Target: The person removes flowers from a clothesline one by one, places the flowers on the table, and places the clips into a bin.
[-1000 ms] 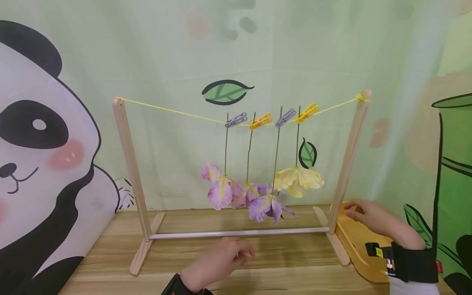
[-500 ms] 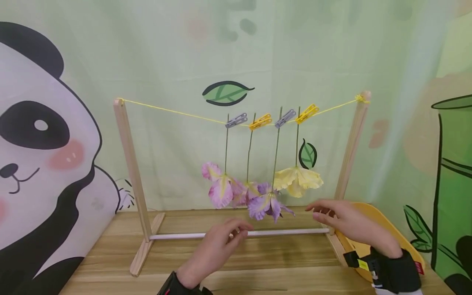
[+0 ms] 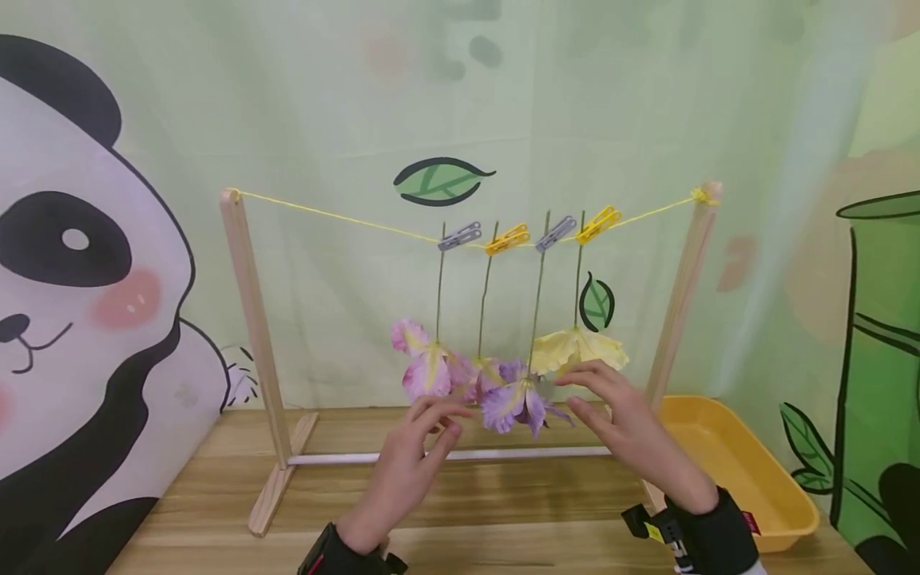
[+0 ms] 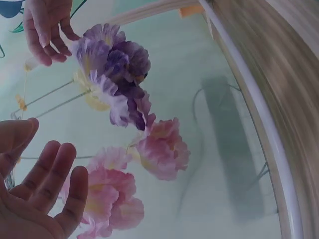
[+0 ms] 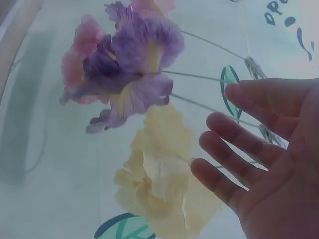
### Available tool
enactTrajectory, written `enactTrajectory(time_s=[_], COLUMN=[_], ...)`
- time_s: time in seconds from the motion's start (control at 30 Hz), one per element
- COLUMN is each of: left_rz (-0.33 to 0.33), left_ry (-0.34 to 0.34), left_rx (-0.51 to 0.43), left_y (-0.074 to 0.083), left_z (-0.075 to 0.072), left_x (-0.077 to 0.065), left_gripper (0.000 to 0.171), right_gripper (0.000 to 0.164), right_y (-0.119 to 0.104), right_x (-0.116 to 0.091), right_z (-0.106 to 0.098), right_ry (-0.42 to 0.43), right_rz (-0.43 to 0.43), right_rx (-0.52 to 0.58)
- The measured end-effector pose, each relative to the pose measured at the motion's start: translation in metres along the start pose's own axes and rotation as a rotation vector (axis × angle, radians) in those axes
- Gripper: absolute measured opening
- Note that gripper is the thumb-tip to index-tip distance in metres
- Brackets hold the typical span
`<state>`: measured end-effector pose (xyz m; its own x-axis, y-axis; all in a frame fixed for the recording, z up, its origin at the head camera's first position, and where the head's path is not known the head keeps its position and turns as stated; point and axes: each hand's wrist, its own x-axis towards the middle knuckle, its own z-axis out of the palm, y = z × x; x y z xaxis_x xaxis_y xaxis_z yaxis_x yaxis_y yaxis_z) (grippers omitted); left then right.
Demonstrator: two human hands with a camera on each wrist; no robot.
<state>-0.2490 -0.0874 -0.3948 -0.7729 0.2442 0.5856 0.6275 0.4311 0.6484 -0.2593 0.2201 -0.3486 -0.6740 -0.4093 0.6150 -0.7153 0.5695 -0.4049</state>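
Observation:
Several artificial flowers hang upside down by their stems from a yellow string (image 3: 338,214), held by grey and yellow clothespins (image 3: 599,224). From the left come two pink flowers (image 3: 429,374), a purple flower (image 3: 513,405) and a yellow flower (image 3: 571,349). My left hand (image 3: 413,455) is raised in front of the pink blooms, fingers loosely bent and holding nothing. My right hand (image 3: 621,415) is lifted just right of the purple flower, overlapping the yellow one in the head view. In the right wrist view its fingers (image 5: 239,149) spread beside the yellow petals (image 5: 164,179).
A wooden frame with a left post (image 3: 255,327), a right post (image 3: 683,295) and a white lower bar (image 3: 503,454) stands on the wooden table (image 3: 216,495). The yellow tray (image 3: 779,499) sits at the right. Behind hangs a printed cloth with a panda (image 3: 65,239).
My right hand has moved left from over the yellow tray to beside the purple flower. My left hand has risen and shifted slightly left toward the pink flowers. The clipped flowers stay hanging.

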Motion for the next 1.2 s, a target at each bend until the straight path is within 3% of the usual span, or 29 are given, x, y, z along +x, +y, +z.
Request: enactTrajectory(time_s=[0.27,0.47,0.7,0.87,1.03,1.2], left_rz=[0.031,0.112,0.167,0.147,0.116,0.106], left_ry=[0.063,0.118,0.201,0.251,0.241,0.244], left_rx=[0.005,0.014,0.025,0.035,0.047,0.028], left_y=[-0.002,0.004,0.009,0.014,0.018,0.019], left_z=[-0.016,-0.025,-0.034,-0.038,-0.042,-0.045], left_x=[0.011,0.023,0.044,0.064,0.078,0.087], left_gripper=[0.018,0.016,0.017,0.017,0.018,0.019], right_gripper=[0.028,0.031,0.034,0.036,0.035,0.035], right_y=[-0.007,-0.019,-0.037,-0.047,-0.055,-0.064], right_x=[0.010,0.031,0.063,0.088,0.110,0.132], right_z=[0.004,-0.001,-0.016,-0.025,-0.026,-0.024], right_ry=[0.067,0.126,0.120,0.108,0.109,0.124], right_rz=[-0.068,-0.175,-0.225,-0.261,-0.319,-0.362], right_rx=[-0.014,-0.021,-0.073,-0.146,-0.201,-0.190])
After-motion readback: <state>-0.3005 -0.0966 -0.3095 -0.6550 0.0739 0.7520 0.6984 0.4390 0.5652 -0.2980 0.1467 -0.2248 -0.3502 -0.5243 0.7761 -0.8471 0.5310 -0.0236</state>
